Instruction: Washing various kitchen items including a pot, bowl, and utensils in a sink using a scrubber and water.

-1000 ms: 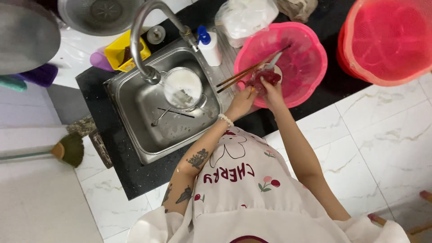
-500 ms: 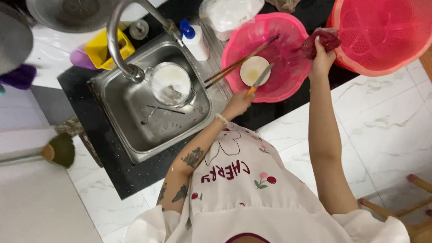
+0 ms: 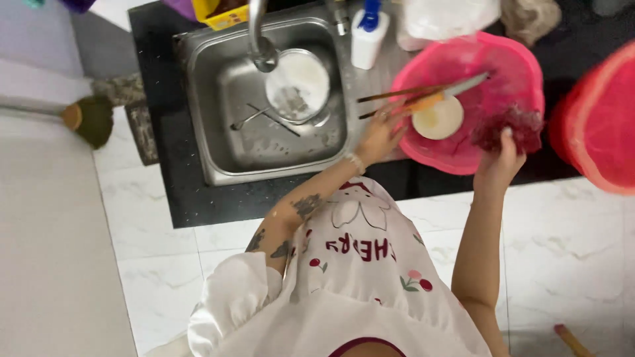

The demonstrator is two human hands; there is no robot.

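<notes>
Chopsticks (image 3: 423, 99) are gripped in the closed left hand (image 3: 378, 135); a dark red scrubber (image 3: 508, 129) is clutched by the right hand (image 3: 499, 158) over the pink basin (image 3: 522, 73); each stick should be wiped firmly.

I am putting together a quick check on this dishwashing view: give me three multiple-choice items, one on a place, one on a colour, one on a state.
1. Where does the small cream bowl lie?
A. in the round pink plastic basin
B. in the steel sink
C. on the floor

2. What colour is the scrubbing pad in the right hand?
A. green
B. dark red
C. white

3. What is the left hand doing?
A. hanging empty
B. turning the tap
C. gripping long chopsticks

Answers: 1 A, the bowl sits inside the basin's rim. 2 B, the pad shows dark red against the pink. 3 C, the fingers close on the sticks, which reach over the basin.
</notes>
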